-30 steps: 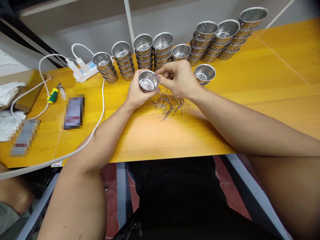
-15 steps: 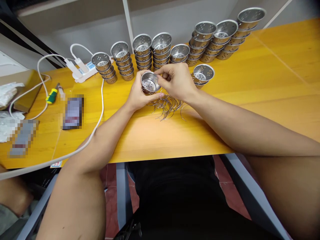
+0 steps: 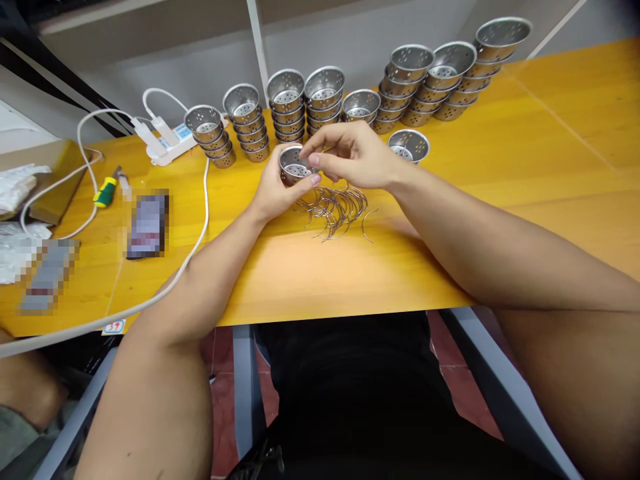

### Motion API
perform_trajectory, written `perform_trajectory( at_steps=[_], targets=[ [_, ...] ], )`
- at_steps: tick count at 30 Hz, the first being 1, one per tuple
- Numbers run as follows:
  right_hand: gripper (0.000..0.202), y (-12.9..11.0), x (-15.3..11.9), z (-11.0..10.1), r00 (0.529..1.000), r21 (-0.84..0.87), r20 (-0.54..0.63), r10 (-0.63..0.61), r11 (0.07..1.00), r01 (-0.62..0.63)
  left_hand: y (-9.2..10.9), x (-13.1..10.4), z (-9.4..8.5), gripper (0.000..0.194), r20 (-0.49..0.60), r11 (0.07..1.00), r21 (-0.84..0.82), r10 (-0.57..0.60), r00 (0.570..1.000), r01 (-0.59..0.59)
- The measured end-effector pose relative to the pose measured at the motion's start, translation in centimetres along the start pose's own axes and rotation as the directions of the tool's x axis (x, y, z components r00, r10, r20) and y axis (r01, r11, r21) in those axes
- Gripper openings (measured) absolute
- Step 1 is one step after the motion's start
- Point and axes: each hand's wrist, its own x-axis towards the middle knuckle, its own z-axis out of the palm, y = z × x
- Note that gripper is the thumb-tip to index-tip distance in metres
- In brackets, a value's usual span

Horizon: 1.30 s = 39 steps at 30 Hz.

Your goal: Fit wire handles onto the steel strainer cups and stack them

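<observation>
My left hand is wrapped round a small perforated metal cup, whose mouth tilts up toward me. At the cup's right rim is my right hand, with thumb and index finger close together over the opening. Whether a thin wire sits between those fingertips is too small to tell. Just below the hands, a pile of curved thin wires lies on the yellow table, and a single curved wire rests to its right. Beyond my right wrist stands another perforated cup.
Stacks of perforated cups line the table's back edge. On the left are a white power strip, a green and yellow screwdriver, a blurred phone and a box. A white cable crosses over my left forearm.
My right hand has shifted slightly, its fingers less tightly curled at the rim. The held cup has moved slightly left and tilted. More of the wire pile shows.
</observation>
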Motion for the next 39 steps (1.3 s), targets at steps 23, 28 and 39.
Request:
perform_trajectory(
  at_steps=[23,28,39],
  targets=[
    [0.065,0.5,0.1,0.2,0.998,0.068,-0.009,0.060,0.996,-0.059,-0.7,-0.2,0.5,0.087,0.049,0.999,0.021,0.033,0.998,-0.034],
    [0.070,0.3,0.1,0.5,0.999,0.076,0.004,0.047,0.996,-0.048,-0.6,-0.1,0.4,0.086,0.059,0.999,0.009,0.030,0.998,-0.031],
    [0.035,-0.9,-0.7,-0.3,0.989,-0.318,-0.143,-0.028,0.948,-0.019,-3.1,-0.2,-0.2,0.098,-0.013,0.997,0.074,0.022,1.000,-0.021]
  ],
)
